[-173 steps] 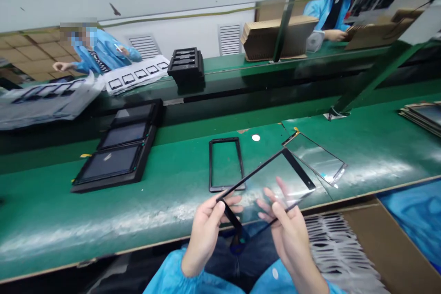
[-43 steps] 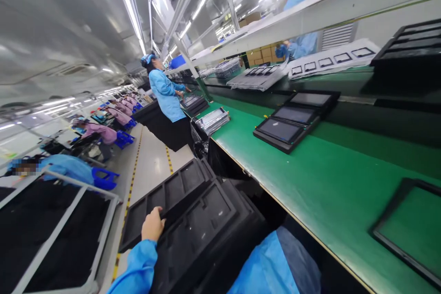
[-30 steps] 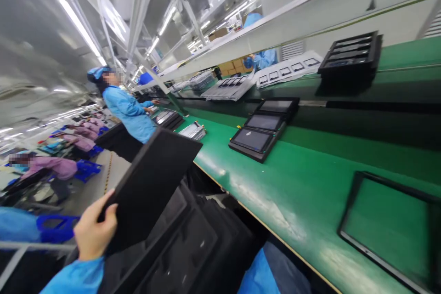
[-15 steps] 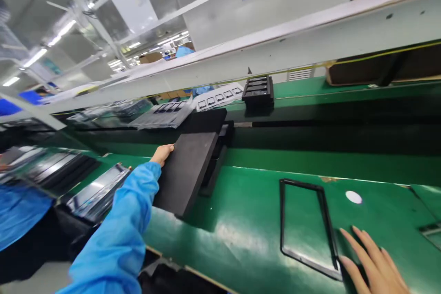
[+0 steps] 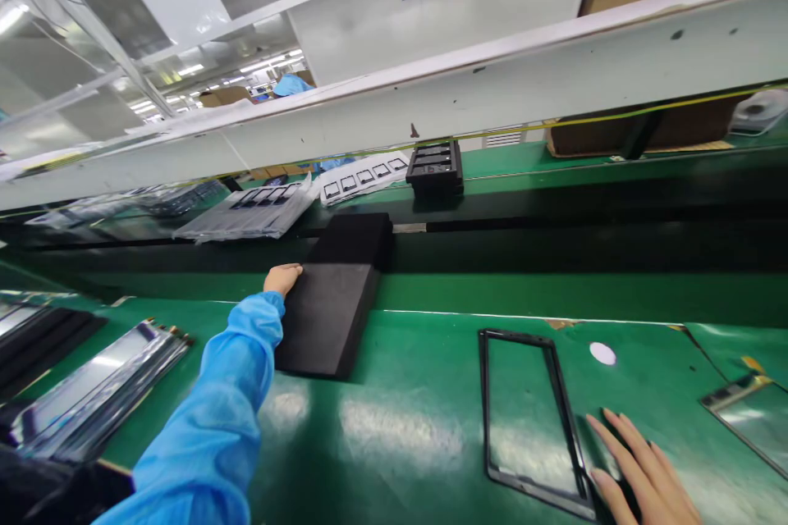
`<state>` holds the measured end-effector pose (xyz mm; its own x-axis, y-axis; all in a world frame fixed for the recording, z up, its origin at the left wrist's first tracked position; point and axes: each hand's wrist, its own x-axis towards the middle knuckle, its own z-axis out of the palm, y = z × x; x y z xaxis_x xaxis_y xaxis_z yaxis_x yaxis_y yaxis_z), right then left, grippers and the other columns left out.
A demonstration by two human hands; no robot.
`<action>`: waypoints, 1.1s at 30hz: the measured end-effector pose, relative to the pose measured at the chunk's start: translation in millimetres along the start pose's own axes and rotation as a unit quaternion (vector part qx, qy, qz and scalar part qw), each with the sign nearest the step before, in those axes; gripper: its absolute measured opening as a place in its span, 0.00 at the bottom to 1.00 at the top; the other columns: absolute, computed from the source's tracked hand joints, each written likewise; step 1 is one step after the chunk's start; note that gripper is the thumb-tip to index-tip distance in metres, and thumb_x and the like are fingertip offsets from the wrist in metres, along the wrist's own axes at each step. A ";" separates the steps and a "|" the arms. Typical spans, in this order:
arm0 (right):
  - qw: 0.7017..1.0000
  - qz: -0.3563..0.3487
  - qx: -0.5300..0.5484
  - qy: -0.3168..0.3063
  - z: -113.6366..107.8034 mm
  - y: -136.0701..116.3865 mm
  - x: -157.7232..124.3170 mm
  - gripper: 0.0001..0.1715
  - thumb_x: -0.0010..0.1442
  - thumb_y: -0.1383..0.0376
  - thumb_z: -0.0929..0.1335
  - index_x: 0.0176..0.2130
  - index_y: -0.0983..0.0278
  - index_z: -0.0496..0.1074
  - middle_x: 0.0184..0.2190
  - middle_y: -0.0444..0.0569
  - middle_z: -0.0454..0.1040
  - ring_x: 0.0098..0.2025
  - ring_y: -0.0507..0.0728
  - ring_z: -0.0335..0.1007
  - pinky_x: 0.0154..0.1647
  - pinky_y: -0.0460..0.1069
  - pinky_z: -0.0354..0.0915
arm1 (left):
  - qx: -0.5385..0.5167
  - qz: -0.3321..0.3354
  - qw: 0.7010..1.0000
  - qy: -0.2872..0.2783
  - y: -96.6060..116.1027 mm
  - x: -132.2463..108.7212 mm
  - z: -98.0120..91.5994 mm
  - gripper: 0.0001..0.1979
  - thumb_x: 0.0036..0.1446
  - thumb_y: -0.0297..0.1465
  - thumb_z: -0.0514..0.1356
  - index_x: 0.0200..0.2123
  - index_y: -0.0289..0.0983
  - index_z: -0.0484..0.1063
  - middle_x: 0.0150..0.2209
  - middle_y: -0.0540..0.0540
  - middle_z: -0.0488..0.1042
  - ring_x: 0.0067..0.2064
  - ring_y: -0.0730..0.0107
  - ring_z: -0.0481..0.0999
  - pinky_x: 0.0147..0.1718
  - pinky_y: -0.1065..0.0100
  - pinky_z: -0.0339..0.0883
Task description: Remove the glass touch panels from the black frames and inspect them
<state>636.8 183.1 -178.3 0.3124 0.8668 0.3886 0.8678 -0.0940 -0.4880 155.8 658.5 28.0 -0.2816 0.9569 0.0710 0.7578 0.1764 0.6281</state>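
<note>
Right of the left hand (image 5: 284,279) gripping its edge lies a matte-black, rectangular, foam-like slab (image 5: 329,310), the right hand (image 5: 653,477) spread-fingered.

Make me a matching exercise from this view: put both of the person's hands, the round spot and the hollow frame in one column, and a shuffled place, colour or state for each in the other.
Column one:
1. Left hand
2. Right hand
3. Round spot
4. Hollow frame

Column two:
A. White, on the green bench
B. Open, near the bench's front
C. Mostly black, lying flat
D. At the dark slab's left edge

Pairs: 1-D, 2-B, 3-A, 4-C
</note>
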 end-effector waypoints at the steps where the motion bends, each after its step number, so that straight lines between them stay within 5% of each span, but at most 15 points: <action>1: 1.000 0.023 0.013 0.007 -7.2 -4.9 1.6 0.40 0.67 0.52 0.64 0.74 0.32 0.53 0.71 0.47 0.67 0.68 0.79 0.66 0.57 0.80 0.73 | 0.019 0.015 1.000 0.003 8.0 -6.2 -2.3 0.18 0.69 0.38 0.65 0.57 0.36 0.75 0.58 0.39 0.76 0.55 0.54 0.79 0.54 0.47 0.75; 5: 0.993 0.083 -0.007 0.081 -54.2 2.9 14.3 0.29 0.71 0.55 0.63 0.69 0.45 0.66 0.70 0.52 0.68 0.70 0.73 0.66 0.66 0.72 0.68 | 0.062 0.127 0.988 -0.059 57.8 -53.9 18.0 0.17 0.68 0.35 0.63 0.57 0.35 0.79 0.50 0.40 0.83 0.53 0.52 0.81 0.56 0.53 0.72; 8: 0.967 0.161 -0.166 0.106 -93.1 39.4 18.7 0.33 0.74 0.52 0.57 0.63 0.70 0.73 0.67 0.71 0.68 0.71 0.78 0.62 0.69 0.69 0.63 | 0.060 0.235 0.950 -0.199 93.9 -126.8 66.5 0.17 0.63 0.36 0.65 0.52 0.39 0.84 0.37 0.47 0.86 0.41 0.55 0.84 0.47 0.62 0.74; 10: 0.952 0.189 -0.224 0.085 -110.3 63.3 12.3 0.40 0.74 0.50 0.55 0.62 0.79 0.73 0.65 0.80 0.67 0.71 0.85 0.58 0.66 0.76 0.61 | 0.060 0.288 0.916 -0.273 111.6 -185.9 105.3 0.13 0.62 0.35 0.66 0.49 0.41 0.86 0.37 0.48 0.86 0.40 0.57 0.84 0.47 0.63 0.74; 14: 0.953 0.156 -0.258 0.021 -117.3 80.5 -24.9 0.40 0.73 0.49 0.55 0.64 0.74 0.72 0.65 0.74 0.70 0.67 0.84 0.65 0.59 0.77 0.67 | 0.059 0.322 0.888 -0.323 138.0 -275.4 171.0 0.14 0.66 0.35 0.67 0.52 0.37 0.80 0.51 0.41 0.82 0.52 0.56 0.81 0.57 0.51 0.72; 17: 0.957 0.101 -0.273 -0.010 -113.2 71.3 -65.6 0.37 0.72 0.49 0.60 0.68 0.68 0.70 0.68 0.68 0.68 0.69 0.80 0.63 0.62 0.74 0.66 | 0.051 0.293 0.894 -0.336 152.3 -296.8 194.1 0.16 0.69 0.37 0.65 0.56 0.36 0.76 0.57 0.39 0.78 0.55 0.55 0.79 0.55 0.47 0.75; 22: 0.973 0.023 -0.228 0.002 -120.0 53.5 -117.7 0.30 0.70 0.56 0.66 0.68 0.59 0.72 0.69 0.60 0.71 0.71 0.77 0.63 0.65 0.73 0.66 | -0.005 0.213 0.903 -0.374 164.4 -288.2 185.1 0.14 0.69 0.36 0.65 0.54 0.35 0.76 0.50 0.42 0.79 0.45 0.61 0.82 0.45 0.56 0.80; 27: 0.988 0.006 -0.132 0.083 -163.9 28.9 -119.9 0.23 0.71 0.67 0.65 0.59 0.52 0.80 0.56 0.45 0.83 0.55 0.64 0.83 0.59 0.58 0.76 | -0.169 0.174 0.881 -0.407 166.8 -299.8 135.3 0.24 0.60 0.40 0.69 0.55 0.34 0.78 0.37 0.47 0.78 0.35 0.66 0.81 0.34 0.63 0.80; 30: 0.978 0.101 -0.001 0.184 -191.5 -3.8 -101.2 0.19 0.69 0.61 0.71 0.58 0.54 0.80 0.42 0.45 0.88 0.39 0.61 0.86 0.51 0.54 0.79 | -0.265 0.171 0.857 -0.406 161.3 -333.5 104.0 0.31 0.52 0.43 0.71 0.58 0.38 0.78 0.39 0.47 0.78 0.36 0.66 0.81 0.33 0.65 0.80; 33: 0.919 0.234 0.228 0.220 -195.3 -42.5 -80.1 0.29 0.65 0.54 0.75 0.62 0.57 0.75 0.32 0.45 0.82 0.29 0.58 0.80 0.32 0.49 0.78 | -0.334 0.165 0.827 -0.422 151.4 -380.0 86.5 0.29 0.51 0.40 0.71 0.58 0.40 0.80 0.39 0.47 0.78 0.35 0.66 0.81 0.30 0.66 0.79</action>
<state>650.4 22.0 -36.0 0.8231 0.4925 0.2828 0.3782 -0.1038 -0.9199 428.5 341.5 29.1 0.5998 0.7976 -0.0649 0.1386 -0.0237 0.9901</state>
